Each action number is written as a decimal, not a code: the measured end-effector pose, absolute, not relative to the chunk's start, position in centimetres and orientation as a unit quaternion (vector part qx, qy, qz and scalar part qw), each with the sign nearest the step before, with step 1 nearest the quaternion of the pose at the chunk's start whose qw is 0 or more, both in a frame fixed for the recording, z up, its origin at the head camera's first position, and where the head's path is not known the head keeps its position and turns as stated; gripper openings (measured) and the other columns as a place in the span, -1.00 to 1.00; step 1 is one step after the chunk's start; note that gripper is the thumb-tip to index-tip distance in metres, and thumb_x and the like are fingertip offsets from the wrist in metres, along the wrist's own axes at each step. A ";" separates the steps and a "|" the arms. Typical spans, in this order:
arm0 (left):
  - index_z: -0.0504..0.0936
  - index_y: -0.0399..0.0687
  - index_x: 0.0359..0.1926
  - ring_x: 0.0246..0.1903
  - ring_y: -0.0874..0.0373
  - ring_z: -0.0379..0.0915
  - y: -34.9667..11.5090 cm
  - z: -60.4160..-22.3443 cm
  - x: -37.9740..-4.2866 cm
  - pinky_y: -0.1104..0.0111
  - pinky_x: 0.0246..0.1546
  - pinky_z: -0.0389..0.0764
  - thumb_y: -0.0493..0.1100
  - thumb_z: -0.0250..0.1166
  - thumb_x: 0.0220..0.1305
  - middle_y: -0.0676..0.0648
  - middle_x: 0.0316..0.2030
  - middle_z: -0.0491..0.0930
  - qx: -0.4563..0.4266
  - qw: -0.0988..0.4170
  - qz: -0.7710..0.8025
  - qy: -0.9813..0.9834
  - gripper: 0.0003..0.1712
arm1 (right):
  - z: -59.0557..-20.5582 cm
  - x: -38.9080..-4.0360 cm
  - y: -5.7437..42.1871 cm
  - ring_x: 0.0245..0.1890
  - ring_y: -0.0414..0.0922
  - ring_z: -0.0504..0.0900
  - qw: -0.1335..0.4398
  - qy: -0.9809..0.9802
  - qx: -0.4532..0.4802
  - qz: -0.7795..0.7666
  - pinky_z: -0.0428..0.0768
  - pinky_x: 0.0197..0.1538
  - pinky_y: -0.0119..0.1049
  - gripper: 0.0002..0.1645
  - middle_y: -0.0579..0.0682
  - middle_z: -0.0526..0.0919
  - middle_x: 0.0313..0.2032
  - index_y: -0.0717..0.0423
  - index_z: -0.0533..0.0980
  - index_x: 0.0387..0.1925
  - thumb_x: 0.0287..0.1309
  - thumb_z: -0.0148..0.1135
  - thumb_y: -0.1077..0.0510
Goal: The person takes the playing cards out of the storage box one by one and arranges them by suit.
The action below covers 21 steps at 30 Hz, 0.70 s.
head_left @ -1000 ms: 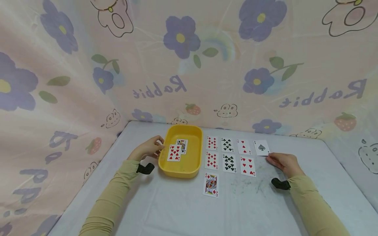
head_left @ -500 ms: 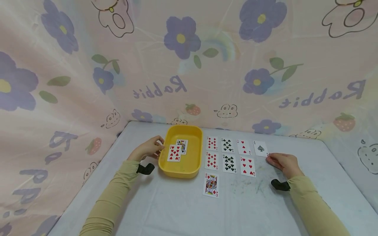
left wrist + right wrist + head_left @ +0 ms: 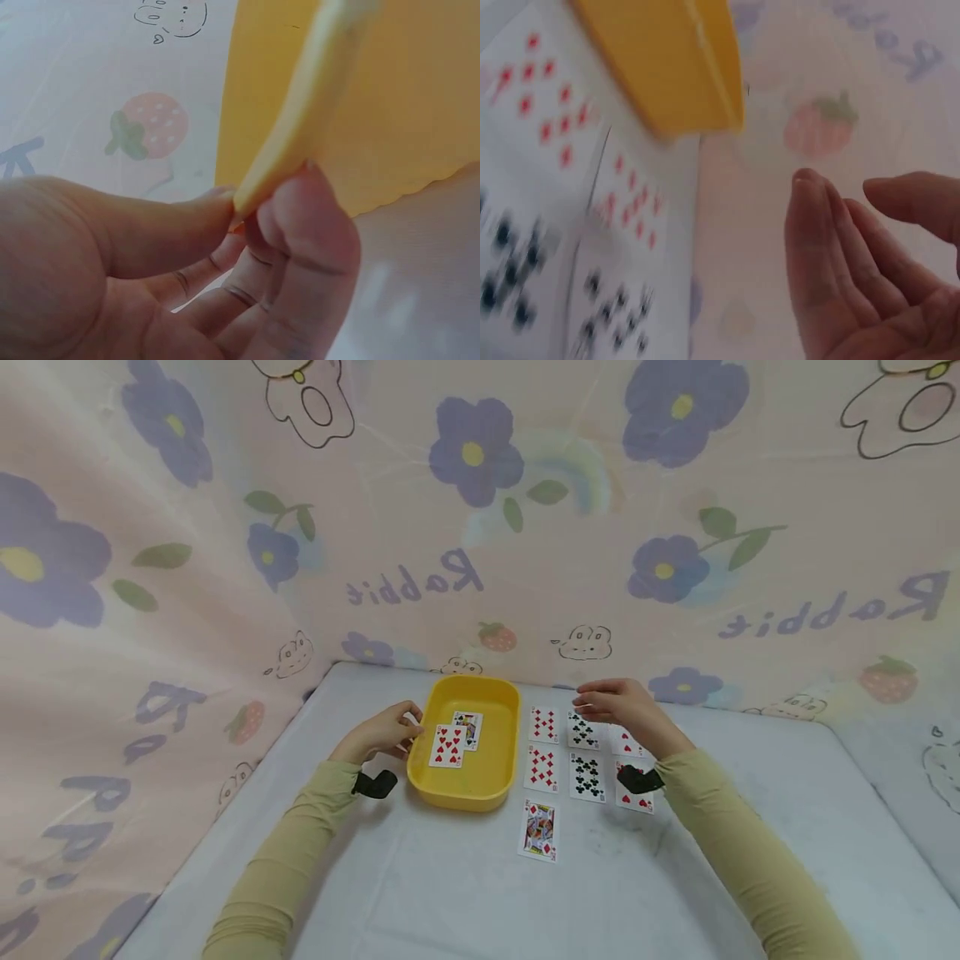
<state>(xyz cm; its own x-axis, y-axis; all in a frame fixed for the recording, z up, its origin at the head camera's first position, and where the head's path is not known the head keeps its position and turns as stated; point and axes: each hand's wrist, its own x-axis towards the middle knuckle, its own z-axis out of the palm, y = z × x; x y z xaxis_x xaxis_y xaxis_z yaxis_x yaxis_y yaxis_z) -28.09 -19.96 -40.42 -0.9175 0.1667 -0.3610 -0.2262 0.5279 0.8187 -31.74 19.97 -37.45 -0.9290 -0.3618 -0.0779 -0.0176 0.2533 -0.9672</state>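
My left hand (image 3: 381, 732) pinches the left rim of a yellow plastic tray (image 3: 501, 760) between thumb and fingers; the left wrist view shows this close up. Inside the tray, a hearts playing card (image 3: 446, 747) overlaps a black-suited face card (image 3: 470, 728). Above the back row of face-up playing cards hovers my right hand (image 3: 626, 708), its fingers pointing left toward the tray. In the right wrist view its fingers (image 3: 810, 232) are extended, the thumb is apart, and nothing is between them. The ace of spades is not visible; the hand and sleeve cover most of that spot.
Diamond cards (image 3: 543, 725) and club cards (image 3: 587, 777) lie in columns right of the tray. A heart card (image 3: 634, 797) is partly behind the right wrist's black strap. The king of diamonds (image 3: 539, 831) lies nearer the front. A printed cloth backdrop (image 3: 555, 568) rises behind the table.
My right hand has left the ace of spades and moved left, up over the back row of cards. The left hand stays on the tray rim. The head view has shifted slightly.
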 end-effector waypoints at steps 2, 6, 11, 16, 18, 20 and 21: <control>0.28 -0.23 0.12 -0.40 0.01 0.52 -19.8 -40.3 -28.1 0.25 -0.41 0.65 -0.24 0.04 0.45 -0.29 -0.20 0.50 -0.018 0.202 0.483 0.852 -0.70 | -36.7 -32.3 17.4 0.01 0.17 0.58 0.164 0.771 -0.144 -0.599 0.55 0.04 -0.12 -0.58 0.37 0.54 0.02 0.41 0.38 0.14 0.36 0.07 0.22; 0.29 -0.20 0.11 -0.40 0.02 0.51 -19.7 -40.4 -28.1 0.28 -0.44 0.64 -0.24 0.04 0.45 -0.25 -0.23 0.50 -0.021 0.200 0.479 0.854 -0.72 | -36.0 -33.4 12.8 -0.03 0.15 0.60 0.197 0.775 -0.172 -0.576 0.55 0.04 -0.08 -0.59 0.32 0.59 -0.04 0.44 0.40 0.12 0.35 0.07 0.24; 0.30 -0.20 0.09 -0.42 0.03 0.52 -19.7 -40.5 -28.2 0.28 -0.46 0.64 -0.24 0.06 0.44 -0.23 -0.26 0.50 -0.022 0.199 0.481 0.854 -0.73 | -36.6 -34.0 8.4 -0.01 0.13 0.59 0.259 0.784 -0.167 -0.539 0.54 0.06 -0.11 -0.60 0.31 0.59 -0.03 0.43 0.44 0.08 0.37 0.06 0.19; 0.29 -0.23 0.11 -0.45 0.07 0.50 -19.7 -40.4 -28.2 0.24 -0.42 0.64 -0.24 0.06 0.44 -0.21 -0.29 0.50 -0.020 0.200 0.481 0.853 -0.70 | -38.0 -34.3 5.7 0.08 0.22 0.51 0.318 0.763 -0.152 -0.542 0.47 0.13 -0.05 -0.56 0.42 0.49 0.07 0.51 0.38 0.12 0.38 0.02 0.21; 0.28 -0.23 0.12 -0.46 0.07 0.49 -19.8 -40.4 -28.2 0.24 -0.42 0.64 -0.24 0.05 0.44 -0.21 -0.30 0.50 -0.019 0.200 0.481 0.854 -0.70 | -38.6 -34.5 4.9 0.11 0.25 0.48 0.334 0.750 -0.146 -0.553 0.43 0.17 -0.03 -0.56 0.44 0.45 0.09 0.55 0.35 0.14 0.38 0.00 0.26; 0.29 -0.21 0.11 -0.45 0.07 0.50 -19.8 -40.4 -28.2 0.25 -0.43 0.64 -0.24 0.05 0.44 -0.20 -0.29 0.50 -0.021 0.200 0.482 0.852 -0.71 | -39.0 -34.7 4.2 0.12 0.26 0.46 0.341 0.744 -0.138 -0.558 0.41 0.19 -0.02 -0.56 0.45 0.44 0.10 0.58 0.33 0.14 0.39 -0.02 0.28; 0.29 -0.21 0.10 -0.45 0.07 0.50 -19.8 -40.4 -28.3 0.26 -0.43 0.64 -0.24 0.05 0.45 -0.20 -0.29 0.50 -0.022 0.201 0.483 0.852 -0.72 | -39.2 -34.8 3.9 0.12 0.26 0.46 0.343 0.742 -0.132 -0.560 0.40 0.19 -0.02 -0.56 0.45 0.44 0.10 0.57 0.33 0.14 0.39 -0.03 0.28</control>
